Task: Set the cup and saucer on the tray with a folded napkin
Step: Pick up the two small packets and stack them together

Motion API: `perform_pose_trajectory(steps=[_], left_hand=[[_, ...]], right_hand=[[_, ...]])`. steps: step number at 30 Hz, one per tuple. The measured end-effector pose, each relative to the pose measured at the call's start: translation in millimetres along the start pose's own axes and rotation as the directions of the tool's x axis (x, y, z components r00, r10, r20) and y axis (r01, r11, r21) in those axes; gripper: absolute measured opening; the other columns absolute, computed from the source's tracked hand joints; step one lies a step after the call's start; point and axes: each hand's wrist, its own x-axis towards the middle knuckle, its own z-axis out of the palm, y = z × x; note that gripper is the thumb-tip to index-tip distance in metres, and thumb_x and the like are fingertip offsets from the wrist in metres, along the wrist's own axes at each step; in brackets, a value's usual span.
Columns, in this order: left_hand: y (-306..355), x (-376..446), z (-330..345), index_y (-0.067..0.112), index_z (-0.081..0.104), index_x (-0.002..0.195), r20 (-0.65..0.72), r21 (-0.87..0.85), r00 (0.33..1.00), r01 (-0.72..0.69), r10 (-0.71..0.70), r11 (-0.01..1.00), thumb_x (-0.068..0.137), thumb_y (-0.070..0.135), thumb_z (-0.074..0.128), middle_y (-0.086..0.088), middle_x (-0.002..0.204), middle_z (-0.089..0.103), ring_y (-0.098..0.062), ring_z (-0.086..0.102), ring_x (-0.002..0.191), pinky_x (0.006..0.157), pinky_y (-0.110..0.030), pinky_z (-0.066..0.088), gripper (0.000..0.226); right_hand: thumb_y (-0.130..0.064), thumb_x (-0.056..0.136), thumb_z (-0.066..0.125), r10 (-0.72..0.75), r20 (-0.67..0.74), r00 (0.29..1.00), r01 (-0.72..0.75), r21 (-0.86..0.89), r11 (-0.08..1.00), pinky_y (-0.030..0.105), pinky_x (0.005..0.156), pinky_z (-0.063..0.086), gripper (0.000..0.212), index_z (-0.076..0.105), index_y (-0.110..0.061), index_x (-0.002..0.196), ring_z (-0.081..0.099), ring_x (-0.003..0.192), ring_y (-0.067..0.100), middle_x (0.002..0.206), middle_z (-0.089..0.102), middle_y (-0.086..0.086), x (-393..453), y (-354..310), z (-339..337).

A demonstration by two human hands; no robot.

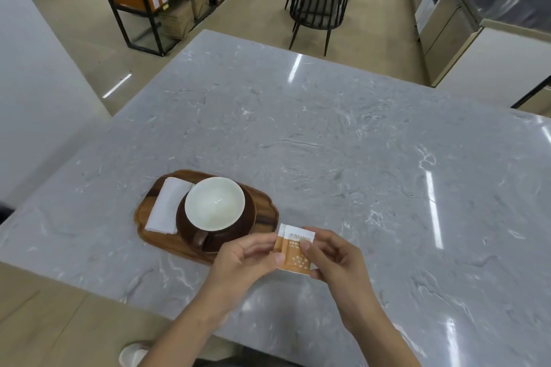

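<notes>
1. the cup [214,203] sits on its dark saucer [247,222] on the wooden tray [265,211], with the folded napkin [167,208] just beside it.
2. the left hand [241,259] and right hand [331,256] each pinch 2 overlapping sugar packets [293,250] near the tray.
3. the packets look light and crinkly, best held by their edges; the cup looks fragile and smooth, best taken by its handle.

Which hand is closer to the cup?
Left. The left hand is just beside the cup, near the tray's edge; the right hand is farther away, right of it.
</notes>
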Motion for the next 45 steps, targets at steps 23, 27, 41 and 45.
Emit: perform_pose_trajectory(steps=[23,27,41,45], left_hand=[[-46.2,-15.5,-18.3,0.03,0.069,0.126,-0.39,0.234,0.919,0.043,0.053,0.971,0.096,0.014,0.064,0.007,0.09,0.08,-0.012,0.076,0.087,0.084,-0.029,0.063,0.035],[-47.3,-16.7,-19.7,0.03,0.068,0.129,-0.38,0.329,0.92,0.041,0.093,0.944,0.097,0.015,0.064,0.007,0.088,0.08,-0.007,0.075,0.087,0.08,-0.015,0.059,0.036],[-55.5,-23.6,-17.7,0.021,0.071,0.125,-0.416,0.412,0.883,-0.029,0.217,0.911,0.093,0.007,0.066,0.008,0.095,0.08,0.002,0.075,0.086,0.076,-0.009,0.056,0.035],[-55.4,-20.8,-18.2,0.026,0.069,0.127,-0.403,0.359,0.9,-0.012,0.167,0.933,0.095,0.009,0.065,0.011,0.092,0.08,-0.001,0.075,0.089,0.075,-0.01,0.056,0.037]], right_hand=[[-0.024,0.088,0.078,-0.007,-0.128,0.992,-0.013,-0.154,0.988,0.022,0.058,0.059,0.01,0.073,-0.025,0.096,0.075,0.069,0.011,0.076,0.073,-0.006,62.8,48.5,51.6],[-0.033,0.087,0.078,-0.073,-0.119,0.99,0.048,-0.2,0.979,0.024,0.063,0.062,0.022,0.067,-0.031,0.106,0.076,0.077,0.01,0.086,0.074,-0.016,54.9,55.0,47.5],[-0.03,0.09,0.075,-0.217,-0.163,0.963,0.14,-0.384,0.913,0.005,0.064,0.051,0.027,0.061,-0.037,0.114,0.068,0.083,-0.008,0.086,0.072,-0.018,40.7,65.4,57.5],[-0.025,0.091,0.073,-0.204,-0.155,0.967,0.127,-0.399,0.908,0.004,0.066,0.051,0.03,0.067,-0.026,0.12,0.067,0.084,-0.009,0.094,0.073,-0.014,44.3,64.6,56.8]])
